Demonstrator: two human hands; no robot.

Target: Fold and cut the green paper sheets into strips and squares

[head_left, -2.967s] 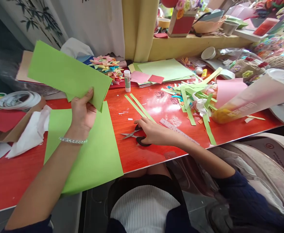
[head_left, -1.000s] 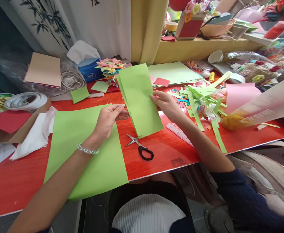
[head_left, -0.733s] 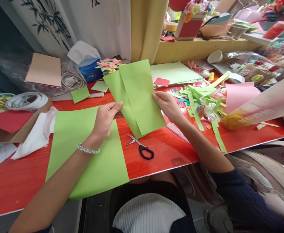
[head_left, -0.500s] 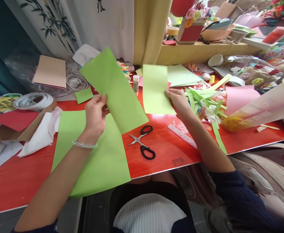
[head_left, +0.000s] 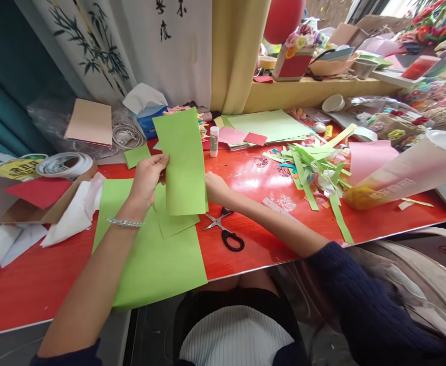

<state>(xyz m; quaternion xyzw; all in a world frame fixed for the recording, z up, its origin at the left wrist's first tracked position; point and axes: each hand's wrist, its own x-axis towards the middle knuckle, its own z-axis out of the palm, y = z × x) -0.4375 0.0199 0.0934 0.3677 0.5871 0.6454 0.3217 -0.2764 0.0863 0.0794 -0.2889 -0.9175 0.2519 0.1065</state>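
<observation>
The left hand (head_left: 147,175) pinches the edge of a green paper strip (head_left: 181,161) held upright over the large green sheet (head_left: 150,254), while the right hand (head_left: 215,187), fingers hidden behind it, apparently steadies a second strip (head_left: 171,222); the scissors (head_left: 223,231) lie unused beside them.

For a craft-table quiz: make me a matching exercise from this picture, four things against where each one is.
Things:
1. green strip
2. scissors
3. glue stick
4. tissue box

Places:
A. upright beside pink paper
B. flat on the red table, near the right hand
C. at the back, by the curtain
D. held up in the left hand

Pairs: 1-D, 2-B, 3-A, 4-C
</observation>
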